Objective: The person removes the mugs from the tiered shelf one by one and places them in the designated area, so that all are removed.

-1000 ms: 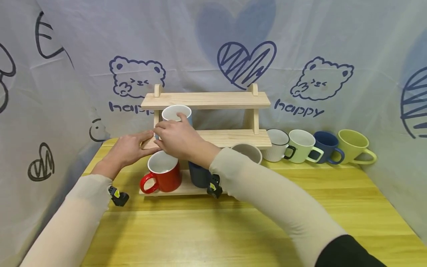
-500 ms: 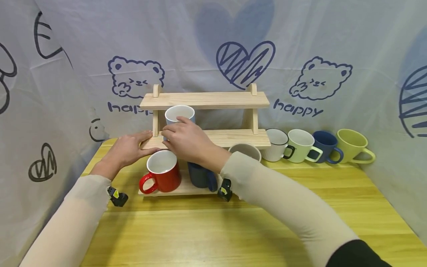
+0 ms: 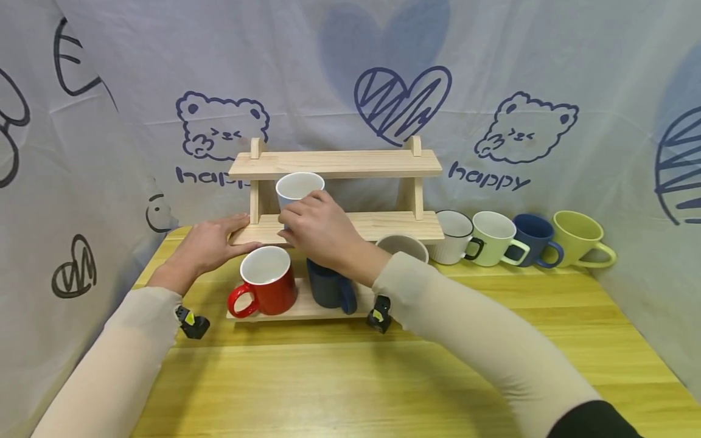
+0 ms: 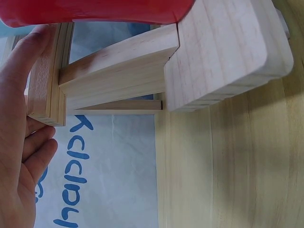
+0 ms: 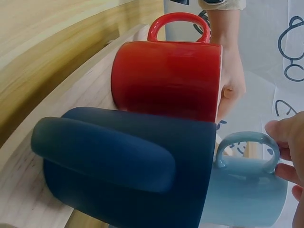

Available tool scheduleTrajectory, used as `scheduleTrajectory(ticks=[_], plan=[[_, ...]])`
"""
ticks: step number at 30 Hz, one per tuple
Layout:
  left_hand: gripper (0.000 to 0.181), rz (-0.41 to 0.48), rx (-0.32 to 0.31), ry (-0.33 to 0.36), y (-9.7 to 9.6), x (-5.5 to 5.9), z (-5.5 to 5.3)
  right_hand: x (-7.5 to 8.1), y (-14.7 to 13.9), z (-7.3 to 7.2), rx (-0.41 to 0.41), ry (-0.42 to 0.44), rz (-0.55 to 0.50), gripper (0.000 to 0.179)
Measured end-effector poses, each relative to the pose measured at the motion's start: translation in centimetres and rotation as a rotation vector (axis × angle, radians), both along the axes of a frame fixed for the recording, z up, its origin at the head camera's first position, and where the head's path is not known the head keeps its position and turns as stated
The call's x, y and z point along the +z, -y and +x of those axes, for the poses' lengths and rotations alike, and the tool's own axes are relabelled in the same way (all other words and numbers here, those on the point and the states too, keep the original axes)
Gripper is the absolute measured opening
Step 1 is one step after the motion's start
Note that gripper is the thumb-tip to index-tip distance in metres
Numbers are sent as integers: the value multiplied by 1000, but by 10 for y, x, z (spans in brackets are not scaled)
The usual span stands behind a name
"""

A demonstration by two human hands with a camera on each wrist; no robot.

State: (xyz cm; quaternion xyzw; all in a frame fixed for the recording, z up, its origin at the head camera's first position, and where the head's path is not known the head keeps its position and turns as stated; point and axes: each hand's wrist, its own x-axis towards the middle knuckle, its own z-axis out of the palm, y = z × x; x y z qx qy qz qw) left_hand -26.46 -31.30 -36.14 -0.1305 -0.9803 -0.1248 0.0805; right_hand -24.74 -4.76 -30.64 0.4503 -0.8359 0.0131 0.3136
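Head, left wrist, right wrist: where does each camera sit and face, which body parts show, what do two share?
Head: on the head, facing forward and down at the shelf; left hand and right hand show.
Left wrist: on that wrist, facing the shelf's end; left hand shows.
Right wrist: on that wrist, facing the dark blue mug; both hands show.
Both wrist views share the red mug.

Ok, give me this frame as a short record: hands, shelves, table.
Left hand: grips middle shelf, left end
Right hand: holds light blue mug by its handle
Bottom shelf: red mug, dark blue mug, pale mug partly hidden
Table, right of rack: white mug, green mug, blue mug, yellow mug
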Motion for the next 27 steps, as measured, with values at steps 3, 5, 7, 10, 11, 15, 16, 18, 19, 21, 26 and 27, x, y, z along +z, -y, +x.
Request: scheduleTrajectory(ticks=[3,5,7,10,11,15,16,18,19,21,26,27], plan=[[93,1,-5,-4,0,0,1,-2,-2,0,-19,-6,-13,21],[91,1,-7,-5,-1,0,1,-3,-4,-1,-24,-9,-31,20],[91,4,-2,0,-1,0,2,-4,-6,-1,-30,-10,-53,20],[91,4,-1,3,-2,1,2,-6,-10,-3,-40,7,-90,21],[90,4,-1,1,-2,0,2,-6,-11,-3,-46,15,-99,23],[89,0,-8,-10,-2,0,2,-5,-17,-4,-71,54,-127,28],[89,-1,-8,-10,-1,0,1,-5,-18,-4,-79,64,-133,30],[89,-3,-6,-8,-1,0,1,-5,-21,-5,-97,87,-145,34],[90,-5,-5,-6,-1,0,1,-5,-22,-5,-107,100,-151,35],[90,-5,-5,-4,-1,0,0,-5,-25,-6,-135,121,-162,39],[88,-9,-16,-12,0,0,0,-6,-30,-9,-193,166,-160,43],[87,-12,-18,-14,0,0,0,-6,-31,-10,-202,174,-154,44]])
